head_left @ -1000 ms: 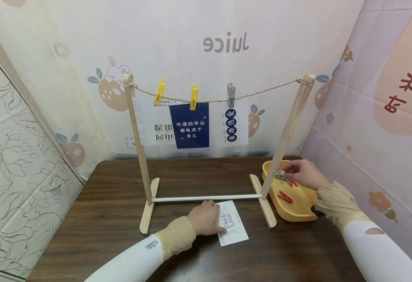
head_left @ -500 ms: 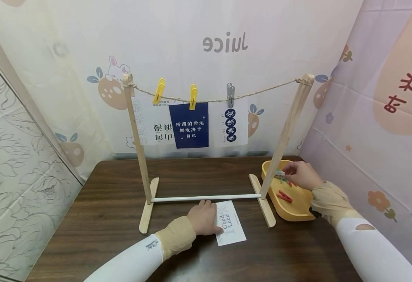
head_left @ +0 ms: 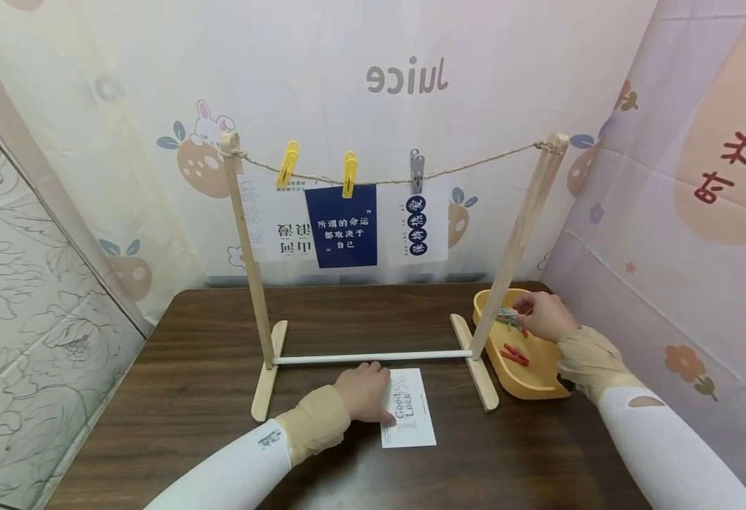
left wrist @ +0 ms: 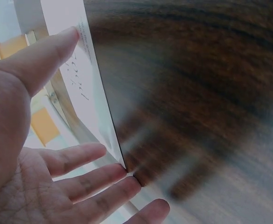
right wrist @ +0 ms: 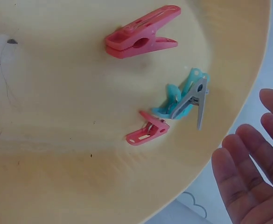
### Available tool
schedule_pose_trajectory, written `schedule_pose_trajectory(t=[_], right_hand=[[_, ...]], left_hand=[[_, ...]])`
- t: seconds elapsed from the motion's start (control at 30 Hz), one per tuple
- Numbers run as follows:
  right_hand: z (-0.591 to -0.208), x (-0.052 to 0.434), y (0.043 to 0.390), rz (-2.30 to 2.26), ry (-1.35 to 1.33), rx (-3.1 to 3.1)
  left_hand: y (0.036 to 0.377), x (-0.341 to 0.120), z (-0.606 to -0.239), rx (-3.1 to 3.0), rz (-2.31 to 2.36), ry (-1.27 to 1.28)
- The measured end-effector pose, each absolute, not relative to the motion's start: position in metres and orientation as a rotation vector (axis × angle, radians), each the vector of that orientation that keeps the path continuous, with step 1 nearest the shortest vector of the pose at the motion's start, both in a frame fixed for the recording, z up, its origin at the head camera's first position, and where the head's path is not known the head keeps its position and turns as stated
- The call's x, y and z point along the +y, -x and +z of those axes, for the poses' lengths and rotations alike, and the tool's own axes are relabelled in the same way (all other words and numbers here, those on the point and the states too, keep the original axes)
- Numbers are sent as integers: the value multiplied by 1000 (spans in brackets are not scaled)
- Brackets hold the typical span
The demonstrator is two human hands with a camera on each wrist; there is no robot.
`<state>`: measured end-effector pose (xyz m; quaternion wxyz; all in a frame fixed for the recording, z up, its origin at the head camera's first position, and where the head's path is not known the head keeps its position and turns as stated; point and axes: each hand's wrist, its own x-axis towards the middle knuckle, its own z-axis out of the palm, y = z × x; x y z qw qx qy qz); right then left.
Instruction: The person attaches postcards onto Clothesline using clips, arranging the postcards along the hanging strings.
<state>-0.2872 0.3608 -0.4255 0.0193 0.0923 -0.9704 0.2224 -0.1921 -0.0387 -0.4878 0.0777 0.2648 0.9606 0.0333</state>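
A white card [head_left: 409, 409] printed "Good Luck" lies on the dark wood table, just in front of the rack's white crossbar. At its left side is my left hand [head_left: 364, 392], its thumb [left wrist: 64, 44] over the card and its fingers extended by the edge. My right hand [head_left: 546, 316] is over the far end of the yellow tray [head_left: 541, 389], with relaxed fingers holding nothing. Close to its fingertips lie a grey clothespin [right wrist: 199, 99], a teal clothespin [right wrist: 173, 100] and a small red clothespin [right wrist: 148, 132]. Another red clothespin [head_left: 514, 355] lies nearer me in the tray.
A wooden rack [head_left: 518, 241] stands across the table with a rope [head_left: 475, 164] between its posts. Two white sheets and a navy card [head_left: 346, 237] hang there, under two yellow clothespins [head_left: 349, 174] and a grey one. The right post stands beside the tray.
The white card has turned and slid slightly left under my left hand, so its edges run straighter toward me. My right hand has shifted slightly left over the tray.
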Motion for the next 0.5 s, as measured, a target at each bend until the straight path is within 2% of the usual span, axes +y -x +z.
schedule_pose_trajectory(t=[0.5], right_hand=[[-433,356,304,628,-166,-3116]], left_hand=[[196,-42,-487,2851,77,-823]])
